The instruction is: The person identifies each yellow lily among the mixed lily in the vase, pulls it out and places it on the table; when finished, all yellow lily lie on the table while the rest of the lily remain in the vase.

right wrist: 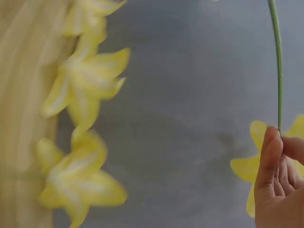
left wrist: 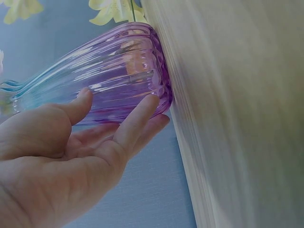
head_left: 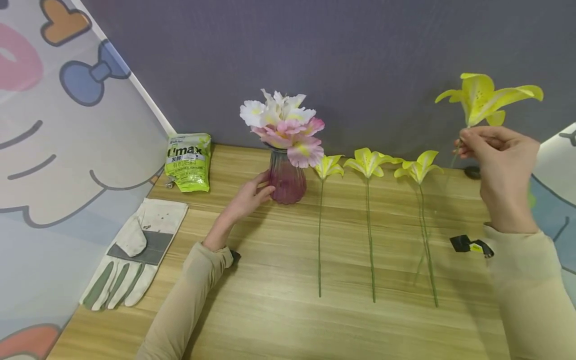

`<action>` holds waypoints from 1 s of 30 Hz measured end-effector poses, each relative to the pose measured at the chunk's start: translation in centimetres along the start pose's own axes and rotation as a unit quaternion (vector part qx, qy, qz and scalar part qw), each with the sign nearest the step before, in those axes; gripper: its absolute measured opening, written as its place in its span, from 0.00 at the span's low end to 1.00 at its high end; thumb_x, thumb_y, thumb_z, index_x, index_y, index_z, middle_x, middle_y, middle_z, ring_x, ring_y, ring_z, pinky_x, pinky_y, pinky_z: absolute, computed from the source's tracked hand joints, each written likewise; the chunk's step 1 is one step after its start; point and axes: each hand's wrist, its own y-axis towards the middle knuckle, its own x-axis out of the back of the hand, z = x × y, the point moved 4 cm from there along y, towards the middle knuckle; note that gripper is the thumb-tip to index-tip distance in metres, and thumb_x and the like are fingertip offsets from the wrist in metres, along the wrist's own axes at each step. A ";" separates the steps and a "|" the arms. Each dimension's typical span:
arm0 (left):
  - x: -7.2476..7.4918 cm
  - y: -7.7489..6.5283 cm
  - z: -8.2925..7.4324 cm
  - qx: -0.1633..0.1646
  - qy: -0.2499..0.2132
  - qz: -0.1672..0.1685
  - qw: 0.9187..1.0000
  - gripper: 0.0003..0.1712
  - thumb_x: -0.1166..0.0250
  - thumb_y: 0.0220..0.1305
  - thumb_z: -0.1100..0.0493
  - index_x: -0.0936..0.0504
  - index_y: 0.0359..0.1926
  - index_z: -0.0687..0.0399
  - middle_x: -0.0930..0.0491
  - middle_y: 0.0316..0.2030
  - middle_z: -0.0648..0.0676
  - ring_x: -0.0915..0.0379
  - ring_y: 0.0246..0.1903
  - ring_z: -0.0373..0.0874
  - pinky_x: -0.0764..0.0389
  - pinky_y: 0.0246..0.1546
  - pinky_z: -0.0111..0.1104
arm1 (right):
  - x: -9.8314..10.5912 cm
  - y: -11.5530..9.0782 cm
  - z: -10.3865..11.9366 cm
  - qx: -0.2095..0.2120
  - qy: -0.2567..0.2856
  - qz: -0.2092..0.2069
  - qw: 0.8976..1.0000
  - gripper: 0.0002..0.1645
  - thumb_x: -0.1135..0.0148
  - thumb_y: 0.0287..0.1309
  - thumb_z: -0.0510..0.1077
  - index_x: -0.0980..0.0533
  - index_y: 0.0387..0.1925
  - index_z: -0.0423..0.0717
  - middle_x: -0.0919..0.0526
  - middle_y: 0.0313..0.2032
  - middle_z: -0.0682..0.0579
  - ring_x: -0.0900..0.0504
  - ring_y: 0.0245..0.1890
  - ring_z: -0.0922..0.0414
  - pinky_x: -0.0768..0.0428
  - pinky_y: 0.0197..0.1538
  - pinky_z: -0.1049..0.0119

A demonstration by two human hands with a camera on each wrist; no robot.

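Near the back of the table stands a ribbed glass vase (head_left: 288,182), clear grey above and purple-pink below, holding white and pink flowers (head_left: 283,120). My left hand (head_left: 250,196) rests at its left side with relaxed fingers; in the left wrist view, the fingertips (left wrist: 151,101) lie right at the purple base. At the right, my right hand (head_left: 506,170) pinches a yellow artificial lily (head_left: 481,100) by its green stem, just under the bloom, raised above the table. The right wrist view shows the thin stem (right wrist: 278,66) running from between thumb and finger.
Three more yellow lilies, left (head_left: 320,235), middle (head_left: 370,235) and right (head_left: 425,235), lie side by side on the wooden table. A green fertilizer bag (head_left: 189,162) leans at the back left, with a work glove (head_left: 135,255) nearer. A grey wall (head_left: 360,65) rises behind.
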 end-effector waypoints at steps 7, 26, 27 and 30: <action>0.0 0.2 0.1 -0.003 -0.003 0.000 1.000 0.34 0.47 0.84 0.69 0.48 0.81 0.75 0.37 0.74 0.77 0.28 0.67 0.70 0.17 0.65 0.45 | 3.8 -0.3 -1.5 -0.083 -0.141 0.043 0.986 0.06 0.28 0.67 0.34 0.11 0.43 0.35 0.09 0.29 0.54 0.13 0.24 0.61 0.13 0.28 0.77; 0.0 -0.1 0.1 -0.001 0.006 -0.003 1.000 0.33 0.46 0.84 0.69 0.46 0.81 0.75 0.36 0.74 0.76 0.28 0.68 0.69 0.17 0.66 0.48 | 13.2 1.3 -7.2 -0.064 -0.496 0.175 0.848 0.14 0.35 0.76 0.39 0.13 0.40 0.30 0.19 0.19 0.81 0.19 0.18 0.76 0.23 0.20 0.80; 0.0 -0.1 0.1 -0.003 0.008 -0.004 1.000 0.33 0.46 0.84 0.69 0.46 0.81 0.75 0.36 0.74 0.76 0.28 0.67 0.70 0.17 0.66 0.48 | 13.3 1.3 -7.4 -0.061 -0.505 0.180 0.842 0.18 0.36 0.76 0.39 0.17 0.43 0.21 0.20 0.19 0.81 0.20 0.18 0.77 0.24 0.18 0.79; 0.0 -0.1 0.0 -0.005 0.010 -0.003 1.000 0.33 0.46 0.84 0.69 0.46 0.81 0.75 0.36 0.74 0.76 0.28 0.67 0.70 0.17 0.66 0.48 | 13.8 1.4 -8.1 -0.044 -0.530 0.198 0.823 0.19 0.36 0.76 0.37 0.19 0.46 0.17 0.19 0.18 0.78 0.21 0.18 0.79 0.26 0.16 0.77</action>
